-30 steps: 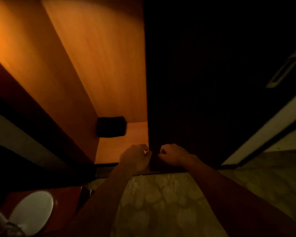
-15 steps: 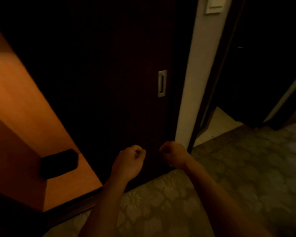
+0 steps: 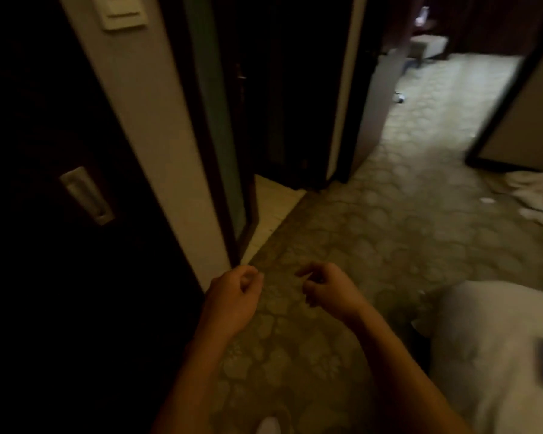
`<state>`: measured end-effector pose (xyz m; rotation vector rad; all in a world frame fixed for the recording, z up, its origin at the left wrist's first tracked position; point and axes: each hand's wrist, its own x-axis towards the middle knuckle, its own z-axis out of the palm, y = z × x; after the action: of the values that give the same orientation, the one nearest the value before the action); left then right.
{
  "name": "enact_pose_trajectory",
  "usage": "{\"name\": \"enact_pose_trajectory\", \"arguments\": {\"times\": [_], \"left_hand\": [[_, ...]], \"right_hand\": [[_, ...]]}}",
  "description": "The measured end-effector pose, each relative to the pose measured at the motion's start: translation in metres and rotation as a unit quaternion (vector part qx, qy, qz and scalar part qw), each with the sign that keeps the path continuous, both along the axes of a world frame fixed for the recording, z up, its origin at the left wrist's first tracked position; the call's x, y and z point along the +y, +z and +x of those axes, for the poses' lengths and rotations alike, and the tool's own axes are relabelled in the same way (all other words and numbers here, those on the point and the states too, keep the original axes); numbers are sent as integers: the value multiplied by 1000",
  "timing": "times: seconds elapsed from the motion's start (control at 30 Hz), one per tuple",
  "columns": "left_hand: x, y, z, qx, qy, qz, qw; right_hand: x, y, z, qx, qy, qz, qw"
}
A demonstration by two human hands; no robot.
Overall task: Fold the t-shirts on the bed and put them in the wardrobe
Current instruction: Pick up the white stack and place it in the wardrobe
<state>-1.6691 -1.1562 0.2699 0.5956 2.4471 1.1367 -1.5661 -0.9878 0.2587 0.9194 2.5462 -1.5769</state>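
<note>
Dim and blurred throughout. Patterned carpet [image 3: 373, 245] across centre and right. Dark wardrobe door [image 3: 44, 245] filling the left, with a pale recessed handle [image 3: 87, 195]. White bed [image 3: 499, 355] at lower right; no t-shirts discernible. Left hand [image 3: 232, 296] and right hand [image 3: 329, 289] at lower centre, loosely curled, holding nothing.

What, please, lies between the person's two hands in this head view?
Only bare patterned carpet shows between the left hand and the right hand in the head view; neither hand holds anything.
</note>
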Motion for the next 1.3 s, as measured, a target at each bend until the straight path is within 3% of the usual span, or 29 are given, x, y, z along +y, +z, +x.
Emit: {"name": "enact_pose_trajectory", "arguments": {"times": [0.3, 0.5, 0.67, 1.03, 1.3], "left_hand": [[175, -15, -9, -9, -267, -20, 963], [261, -31, 38, -37, -399, 2, 916], [331, -45, 93, -50, -521, -9, 852], [529, -55, 209, 11, -653, -72, 754], [647, -74, 307, 77, -752, -72, 651]], "right_hand": [[99, -13, 75, -14, -277, 2, 961], [122, -26, 136, -8, -466, -5, 885], [151, -29, 176, 32, -589, -50, 806], [305, -83, 254, 95, -693, -178, 692], [388, -128, 302, 126, -788, -217, 562]]}}
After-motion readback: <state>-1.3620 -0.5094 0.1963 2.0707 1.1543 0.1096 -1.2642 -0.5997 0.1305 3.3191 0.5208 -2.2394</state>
